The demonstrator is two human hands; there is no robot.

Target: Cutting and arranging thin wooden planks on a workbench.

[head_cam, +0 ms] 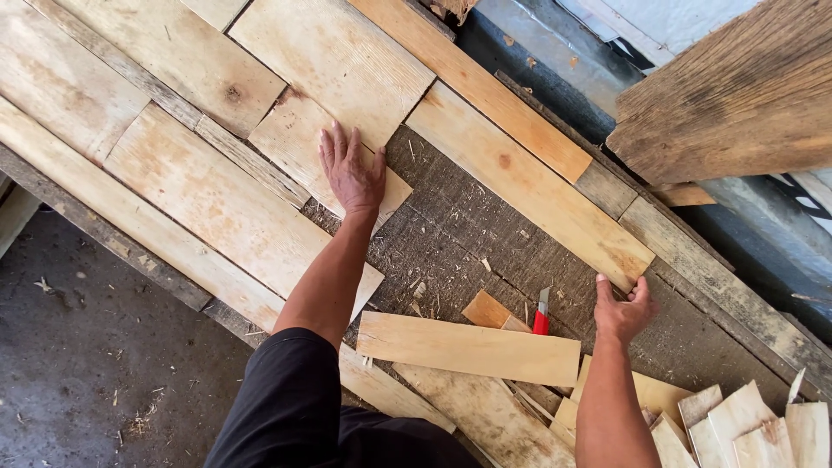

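Black sleeve (pixel 286 407), left hand (pixel 351 173) flat on rough shingle (pixel 299 143).

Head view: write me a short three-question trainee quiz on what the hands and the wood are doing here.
1. True or false: the left hand lies flat on a wooden shingle.
2. What does the right hand touch? A) the red utility knife B) the end of a long plank C) the loose shingle pile
3. What colour is the knife's handle?

Key: 1 true; 2 B; 3 red.
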